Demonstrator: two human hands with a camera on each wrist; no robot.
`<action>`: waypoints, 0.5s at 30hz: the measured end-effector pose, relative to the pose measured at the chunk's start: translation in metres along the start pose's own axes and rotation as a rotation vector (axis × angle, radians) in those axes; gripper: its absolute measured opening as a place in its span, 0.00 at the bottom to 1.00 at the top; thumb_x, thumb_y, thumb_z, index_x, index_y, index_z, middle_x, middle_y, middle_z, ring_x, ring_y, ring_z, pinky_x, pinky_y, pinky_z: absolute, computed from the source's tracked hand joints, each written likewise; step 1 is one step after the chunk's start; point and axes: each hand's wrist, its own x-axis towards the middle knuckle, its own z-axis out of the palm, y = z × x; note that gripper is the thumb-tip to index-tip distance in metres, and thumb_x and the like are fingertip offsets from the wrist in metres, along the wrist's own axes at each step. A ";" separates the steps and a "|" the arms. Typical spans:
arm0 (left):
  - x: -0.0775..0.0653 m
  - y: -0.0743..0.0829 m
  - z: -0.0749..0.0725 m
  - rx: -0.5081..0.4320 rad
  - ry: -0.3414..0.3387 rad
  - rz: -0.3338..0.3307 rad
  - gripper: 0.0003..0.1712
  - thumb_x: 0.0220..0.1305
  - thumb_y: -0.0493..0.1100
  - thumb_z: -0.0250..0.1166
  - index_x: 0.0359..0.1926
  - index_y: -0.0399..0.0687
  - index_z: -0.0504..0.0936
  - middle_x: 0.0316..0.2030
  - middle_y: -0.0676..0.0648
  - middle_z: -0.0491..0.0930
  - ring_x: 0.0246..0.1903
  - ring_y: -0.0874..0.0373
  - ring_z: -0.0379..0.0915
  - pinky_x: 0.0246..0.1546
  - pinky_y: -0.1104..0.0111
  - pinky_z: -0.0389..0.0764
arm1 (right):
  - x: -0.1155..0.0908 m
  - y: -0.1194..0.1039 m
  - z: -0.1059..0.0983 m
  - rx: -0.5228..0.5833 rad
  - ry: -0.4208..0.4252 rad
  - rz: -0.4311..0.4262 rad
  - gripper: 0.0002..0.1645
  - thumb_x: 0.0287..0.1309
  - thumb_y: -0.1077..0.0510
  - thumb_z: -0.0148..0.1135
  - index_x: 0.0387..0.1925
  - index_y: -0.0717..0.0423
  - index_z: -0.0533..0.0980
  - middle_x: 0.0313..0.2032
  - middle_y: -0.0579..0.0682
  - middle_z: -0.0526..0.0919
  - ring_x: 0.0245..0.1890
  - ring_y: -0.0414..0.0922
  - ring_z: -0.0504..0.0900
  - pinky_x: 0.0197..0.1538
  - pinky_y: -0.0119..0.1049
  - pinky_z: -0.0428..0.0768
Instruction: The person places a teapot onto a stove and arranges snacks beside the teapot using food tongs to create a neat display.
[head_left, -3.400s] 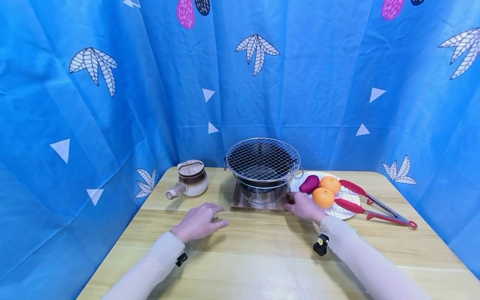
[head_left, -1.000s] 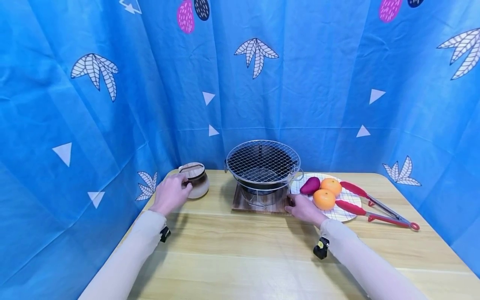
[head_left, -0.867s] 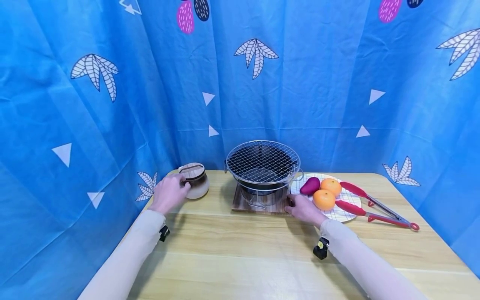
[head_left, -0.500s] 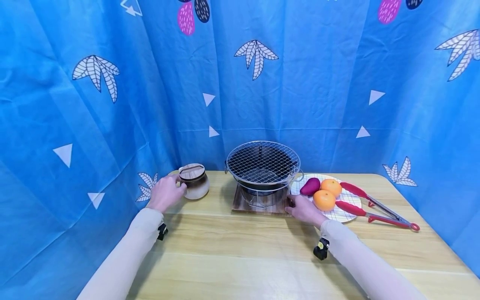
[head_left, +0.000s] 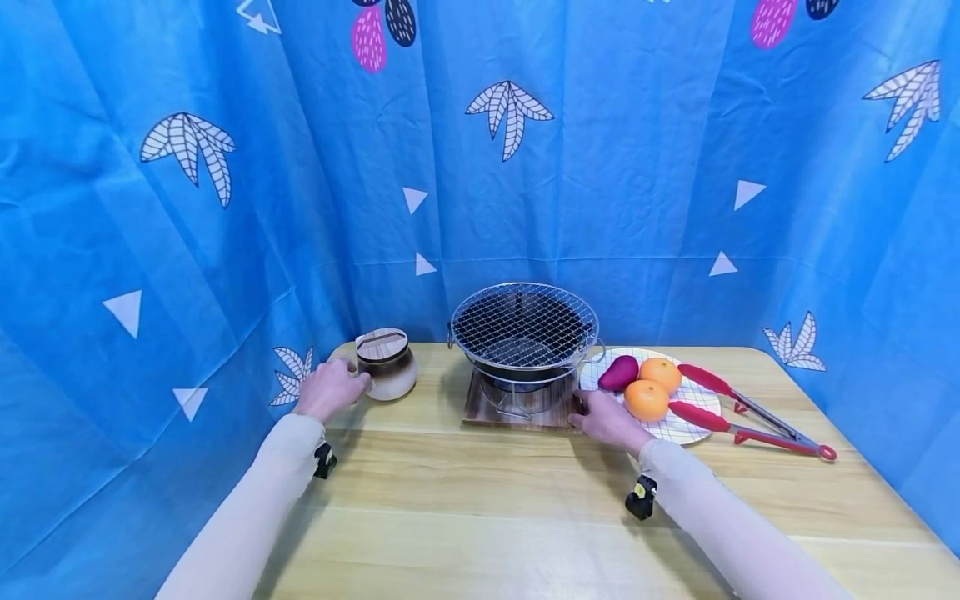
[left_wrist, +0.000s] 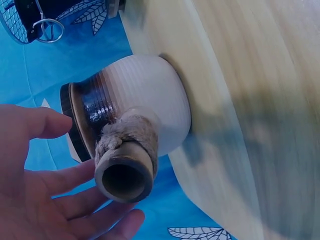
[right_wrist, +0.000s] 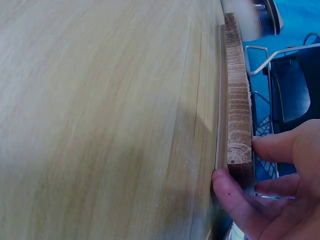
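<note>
Beside the small lidded pot point(head_left: 390, 377) at the back left, my left hand point(head_left: 330, 390) has its fingers spread. In the left wrist view, the fingers point(left_wrist: 80, 200) lie behind the pot's stubby, twine-wrapped handle point(left_wrist: 125, 172), and the thumb reaches toward the lid's rim. The pot is white below and brown above, with a wooden lid point(head_left: 382, 342). My right hand point(head_left: 606, 417) pinches the near right corner of the dark wooden board point(head_left: 480, 408) under the round tabletop grill point(head_left: 525, 325). In the right wrist view, its digits lie on both faces of the board's edge point(right_wrist: 237, 100).
On the right, a checked plate point(head_left: 684, 430) carries two oranges point(head_left: 647, 401) and a purple vegetable point(head_left: 619, 373). Red-tipped tongs point(head_left: 772, 427) rest across its edge. A wooden table point(head_left: 480, 517) stretches in front, and a blue curtain point(head_left: 622, 167) hangs behind and at the sides.
My left hand has moved from the table's middle up and left to the pot, then slid slightly left from the lid's front to the handle side. My right hand stays at the board.
</note>
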 end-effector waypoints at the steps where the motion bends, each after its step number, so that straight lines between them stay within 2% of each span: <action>1: 0.000 0.000 0.000 -0.006 -0.009 -0.004 0.20 0.65 0.55 0.59 0.40 0.42 0.81 0.34 0.40 0.82 0.32 0.45 0.75 0.27 0.58 0.72 | 0.000 0.000 0.000 0.002 0.000 0.000 0.33 0.63 0.58 0.67 0.66 0.68 0.70 0.57 0.65 0.81 0.58 0.59 0.80 0.62 0.56 0.77; 8: 0.003 -0.006 0.005 -0.044 -0.034 -0.021 0.19 0.66 0.54 0.58 0.24 0.48 0.81 0.24 0.46 0.79 0.27 0.49 0.73 0.23 0.62 0.68 | -0.001 0.001 0.000 0.013 -0.007 0.000 0.34 0.63 0.58 0.67 0.66 0.68 0.70 0.58 0.65 0.80 0.59 0.59 0.80 0.63 0.57 0.77; 10: 0.004 -0.009 0.006 -0.067 -0.039 -0.031 0.19 0.66 0.54 0.59 0.25 0.48 0.83 0.25 0.46 0.80 0.27 0.50 0.74 0.24 0.62 0.69 | -0.001 0.001 0.000 0.022 -0.010 0.006 0.34 0.63 0.57 0.67 0.67 0.67 0.70 0.58 0.65 0.81 0.57 0.57 0.81 0.63 0.56 0.77; 15: 0.007 -0.016 0.008 -0.126 -0.056 -0.048 0.19 0.67 0.55 0.63 0.36 0.43 0.85 0.34 0.43 0.84 0.34 0.48 0.77 0.30 0.62 0.74 | -0.001 0.001 0.000 0.014 -0.007 -0.001 0.34 0.63 0.57 0.67 0.66 0.67 0.70 0.55 0.63 0.83 0.49 0.52 0.82 0.60 0.54 0.80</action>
